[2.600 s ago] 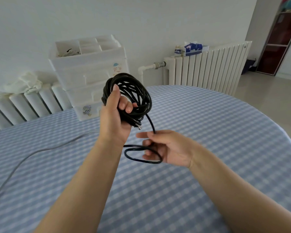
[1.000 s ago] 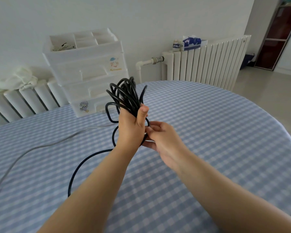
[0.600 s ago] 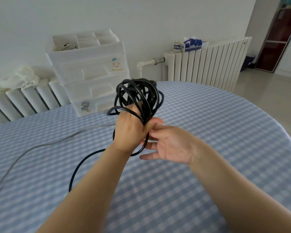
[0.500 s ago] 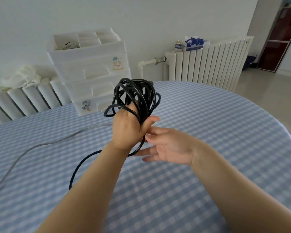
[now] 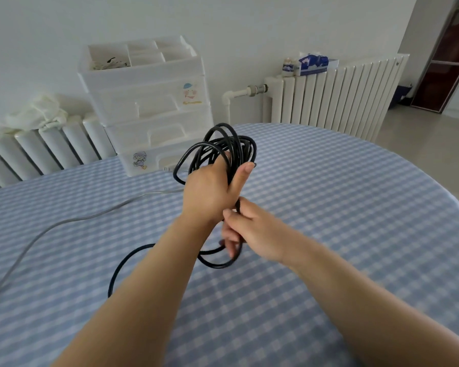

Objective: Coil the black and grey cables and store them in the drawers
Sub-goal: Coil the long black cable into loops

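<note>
The left hand point(image 5: 210, 192) grips the coiled black cable point(image 5: 223, 147) upright; just below it the right hand point(image 5: 249, 229) pinches a loose strand. Left of both lies the grey cable point(image 5: 64, 223) — beyond them, the drawers point(image 5: 149, 107).

Both bare forearms reach forward, close together. The left hand point(image 5: 210, 189) is raised, back toward the camera, thumb pointing up, fingers curled around a bundle of black cable point(image 5: 223, 147). The right hand point(image 5: 252, 229) sits just below it, touching the left wrist, fingers pinching a strand.
</note>
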The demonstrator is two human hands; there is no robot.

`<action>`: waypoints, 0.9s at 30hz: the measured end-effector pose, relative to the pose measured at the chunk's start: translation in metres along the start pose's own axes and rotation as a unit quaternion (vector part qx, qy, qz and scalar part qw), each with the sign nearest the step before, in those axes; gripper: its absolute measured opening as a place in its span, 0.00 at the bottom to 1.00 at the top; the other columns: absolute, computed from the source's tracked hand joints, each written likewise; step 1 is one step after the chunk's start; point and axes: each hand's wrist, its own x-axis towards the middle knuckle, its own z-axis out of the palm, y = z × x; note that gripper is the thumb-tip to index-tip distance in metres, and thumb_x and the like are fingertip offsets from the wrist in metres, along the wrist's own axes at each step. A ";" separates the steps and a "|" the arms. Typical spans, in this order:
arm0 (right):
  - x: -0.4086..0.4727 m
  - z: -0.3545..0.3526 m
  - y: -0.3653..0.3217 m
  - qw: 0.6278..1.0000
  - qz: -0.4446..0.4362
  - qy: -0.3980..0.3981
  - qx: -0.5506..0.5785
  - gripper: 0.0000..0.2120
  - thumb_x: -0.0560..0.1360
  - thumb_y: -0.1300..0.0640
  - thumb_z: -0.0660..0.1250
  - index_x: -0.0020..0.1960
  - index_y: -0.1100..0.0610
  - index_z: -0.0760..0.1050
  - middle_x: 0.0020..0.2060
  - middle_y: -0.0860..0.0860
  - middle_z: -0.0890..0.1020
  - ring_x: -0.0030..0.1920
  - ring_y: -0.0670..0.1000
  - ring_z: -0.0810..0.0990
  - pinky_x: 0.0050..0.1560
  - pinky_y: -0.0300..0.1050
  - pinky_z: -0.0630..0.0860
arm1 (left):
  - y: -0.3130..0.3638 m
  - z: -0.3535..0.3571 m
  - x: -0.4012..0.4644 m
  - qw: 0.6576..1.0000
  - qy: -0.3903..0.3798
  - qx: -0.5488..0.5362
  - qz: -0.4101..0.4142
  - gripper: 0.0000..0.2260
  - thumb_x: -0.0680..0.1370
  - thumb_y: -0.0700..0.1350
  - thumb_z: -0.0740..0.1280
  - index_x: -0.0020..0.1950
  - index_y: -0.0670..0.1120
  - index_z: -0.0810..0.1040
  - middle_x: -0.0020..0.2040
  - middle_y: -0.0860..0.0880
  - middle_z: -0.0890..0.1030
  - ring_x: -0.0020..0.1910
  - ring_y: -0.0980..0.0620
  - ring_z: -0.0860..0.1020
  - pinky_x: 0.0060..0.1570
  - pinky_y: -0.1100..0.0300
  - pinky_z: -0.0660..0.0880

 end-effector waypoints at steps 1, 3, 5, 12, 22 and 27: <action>0.000 -0.002 -0.001 0.999 0.007 0.018 -0.037 0.12 0.83 0.53 0.52 0.45 0.57 0.67 0.28 0.46 0.74 0.29 0.46 0.78 0.49 0.49 0.78 | 0.000 0.001 0.000 0.999 -0.018 -0.017 -0.024 0.23 0.74 0.69 0.49 0.35 0.51 0.63 0.23 0.55 0.67 0.23 0.56 0.67 0.24 0.60 0.60; -0.001 -0.009 -0.005 0.997 0.031 0.032 -0.069 0.17 0.83 0.50 0.52 0.40 0.57 0.66 0.27 0.48 0.72 0.24 0.45 0.73 0.40 0.41 0.74 | 0.000 0.004 -0.003 0.996 -0.052 -0.050 -0.049 0.22 0.74 0.71 0.51 0.34 0.54 0.62 0.25 0.54 0.69 0.25 0.54 0.69 0.27 0.59 0.62; -0.003 -0.018 -0.007 0.997 0.046 0.022 -0.054 0.21 0.83 0.47 0.52 0.36 0.58 0.66 0.24 0.47 0.69 0.22 0.45 0.71 0.39 0.42 0.76 | 0.004 0.005 -0.004 0.991 -0.096 -0.070 -0.057 0.21 0.73 0.69 0.53 0.32 0.53 0.62 0.25 0.55 0.68 0.25 0.57 0.68 0.27 0.60 0.61; -0.002 -0.051 -0.005 0.985 0.032 0.124 -0.116 0.17 0.72 0.45 0.70 0.33 0.55 0.73 0.19 0.43 0.71 0.20 0.40 0.68 0.27 0.33 0.66 | 0.012 0.006 -0.003 0.916 -0.277 -0.258 -0.134 0.37 0.73 0.71 0.56 0.35 0.35 0.76 0.24 0.46 0.72 0.24 0.52 0.70 0.26 0.61 0.67; -0.011 -0.079 0.000 0.998 0.030 0.033 0.038 0.09 0.76 0.50 0.65 0.53 0.55 0.77 0.35 0.50 0.84 0.25 0.43 0.70 0.31 0.36 0.70 | 0.012 -0.007 0.005 0.886 -0.284 -0.303 -0.206 0.24 0.73 0.64 0.65 0.29 0.45 0.75 0.23 0.41 0.69 0.21 0.50 0.65 0.26 0.60 0.66; -0.009 -0.066 0.004 0.985 0.131 -0.097 0.059 0.33 0.77 0.35 0.45 0.57 0.57 0.78 0.35 0.57 0.83 0.25 0.48 0.67 0.40 0.40 0.78 | 0.007 -0.011 0.013 0.871 -0.172 -0.360 -0.286 0.17 0.74 0.58 0.69 0.33 0.47 0.77 0.22 0.46 0.67 0.18 0.52 0.62 0.25 0.60 0.62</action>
